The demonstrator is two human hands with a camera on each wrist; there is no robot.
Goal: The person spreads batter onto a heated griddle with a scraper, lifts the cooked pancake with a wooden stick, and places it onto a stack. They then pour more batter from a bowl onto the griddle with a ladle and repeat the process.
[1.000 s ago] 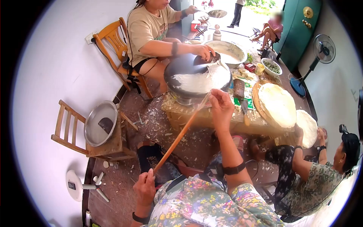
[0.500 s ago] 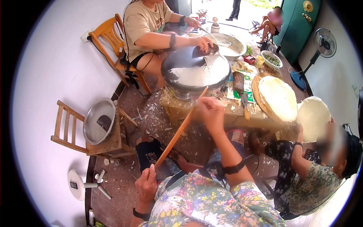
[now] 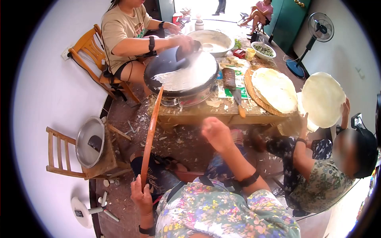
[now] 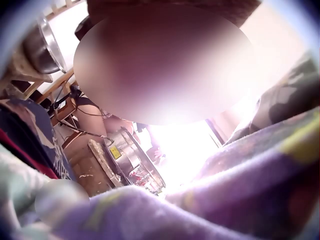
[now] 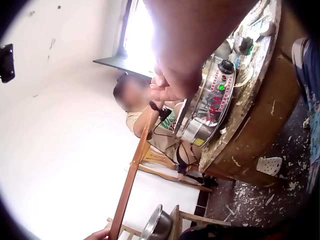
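My left hand [image 3: 142, 195] grips the lower end of a long flat wooden stick [image 3: 150, 137]. Tilted upward, the stick has its tip overlapping the near edge of a round black griddle [image 3: 164, 61] in the head view. White batter [image 3: 190, 75] covers part of the griddle. Off to the right of the stick, my right hand [image 3: 217, 134] hangs in front of the table with curled fingers, slightly blurred. In the right wrist view those fingers [image 5: 167, 92] are bent, with no object showing in them. A seated person's hand moves a dark scraper [image 3: 186, 53] over the batter.
On the table stand a basin of batter [image 3: 214, 41], a bowl of greens [image 3: 264, 51], a wooden-handled spatula [image 3: 238, 101] and stacked flatbreads [image 3: 274, 89]. Another person at right holds up a flatbread [image 3: 323, 99]. A metal basin [image 3: 90, 142] rests on a chair at left.
My right hand has left the stick's upper end and moved down and right of it. The stick now stands steeper. The person at right has raised a flatbread. The head view has shifted.
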